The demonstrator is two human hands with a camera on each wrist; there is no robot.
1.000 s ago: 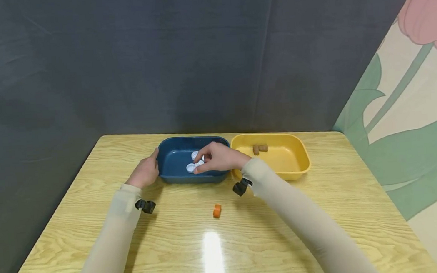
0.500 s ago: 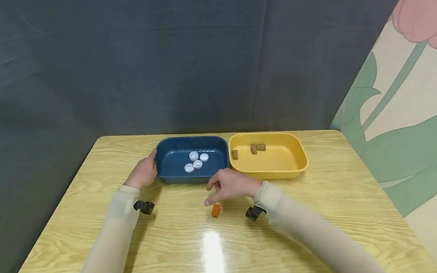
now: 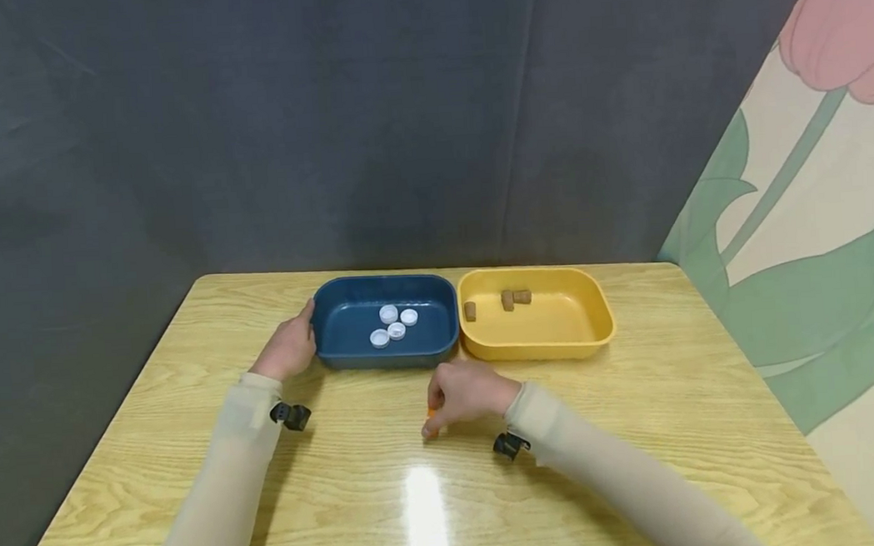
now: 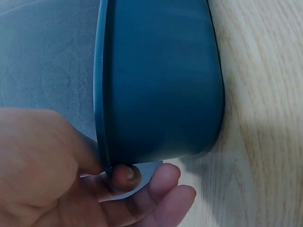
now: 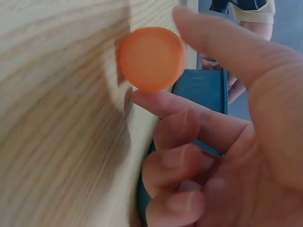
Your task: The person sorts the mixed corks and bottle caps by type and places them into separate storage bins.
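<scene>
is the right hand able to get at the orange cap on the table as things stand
Likely yes: the right hand is already at the orange cap, thumb and forefinger on either side of it, with nothing between them.
</scene>
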